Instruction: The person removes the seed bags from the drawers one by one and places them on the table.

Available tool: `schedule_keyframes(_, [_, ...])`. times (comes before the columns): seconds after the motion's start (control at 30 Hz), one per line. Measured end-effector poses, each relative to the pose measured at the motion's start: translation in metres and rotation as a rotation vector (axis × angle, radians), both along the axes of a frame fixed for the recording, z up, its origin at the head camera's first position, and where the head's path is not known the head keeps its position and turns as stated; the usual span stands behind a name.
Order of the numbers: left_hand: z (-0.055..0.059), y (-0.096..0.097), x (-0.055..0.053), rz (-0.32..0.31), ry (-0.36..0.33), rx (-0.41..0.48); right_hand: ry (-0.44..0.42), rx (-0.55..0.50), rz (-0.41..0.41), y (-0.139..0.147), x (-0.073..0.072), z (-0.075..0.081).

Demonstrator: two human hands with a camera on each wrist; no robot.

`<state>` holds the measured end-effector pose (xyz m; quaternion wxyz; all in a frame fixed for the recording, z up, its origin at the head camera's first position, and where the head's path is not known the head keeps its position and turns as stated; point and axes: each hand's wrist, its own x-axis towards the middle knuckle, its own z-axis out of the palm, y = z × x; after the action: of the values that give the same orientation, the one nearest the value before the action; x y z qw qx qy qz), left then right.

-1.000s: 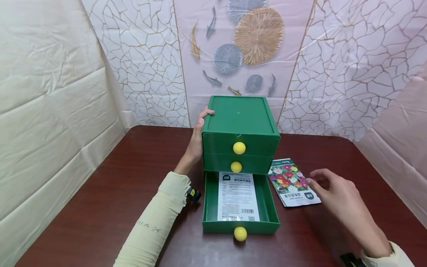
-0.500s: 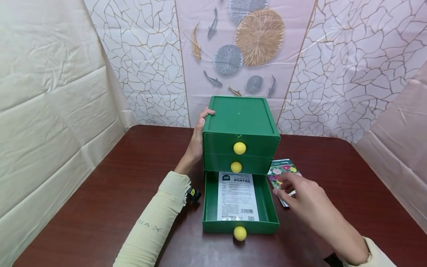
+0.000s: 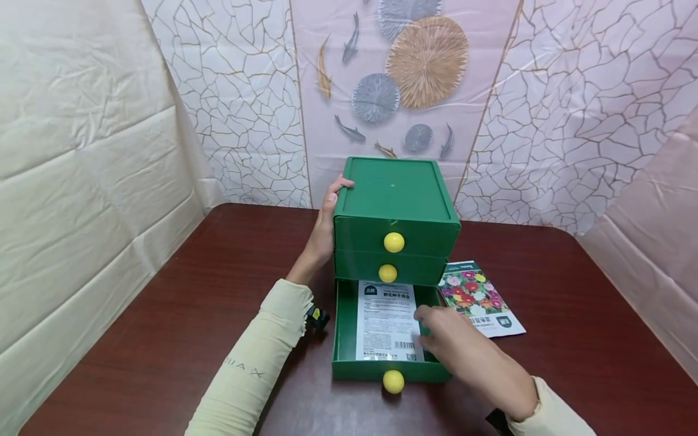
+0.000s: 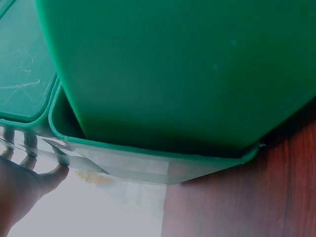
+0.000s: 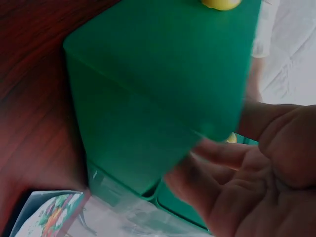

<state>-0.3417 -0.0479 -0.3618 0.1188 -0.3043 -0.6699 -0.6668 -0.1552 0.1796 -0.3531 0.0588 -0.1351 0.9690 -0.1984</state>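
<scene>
White packet: flat in the drawer point(image 3: 360, 371) at the cabinet's front point(image 3: 398, 188); the white packet point(image 3: 384, 321) has its printed text and barcode facing up.
Drawer: the cabinet's lowest, pulled out forward, with a yellow knob point(image 3: 393, 381) on its face.
Right hand: point(image 3: 455, 339) in front of the cabinet, over the drawer's right part, fingers loosely bent, thumb apart from them; cannot tell whether it touches the white packet.
Left hand: point(image 3: 322, 233) against the cabinet's left side, fingers spread, tips at the top edge.
Cabinet: green, upright, its two upper drawers point(image 3: 360, 236) pushed in.
Flower packet: point(image 3: 475, 287) just right of the cabinet, colourful blooms facing up.
Worktop: point(image 3: 245, 272) reddish brown, under the cabinet.
Cloth: point(image 3: 376, 142) behind the cabinet, patterned with fish and discs.
</scene>
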Motion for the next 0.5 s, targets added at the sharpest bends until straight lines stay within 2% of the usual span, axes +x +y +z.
schedule_keyframes(0.33, [0.001, 0.000, 0.000, 0.000, 0.001, 0.005, -0.043, 0.066, -0.024, -0.014, -0.004, -0.012])
schedule_keyframes(0.5, [0.001, 0.000, -0.001, -0.005, 0.000, 0.014, -0.073, 0.093, -0.054, -0.019, -0.006, -0.013])
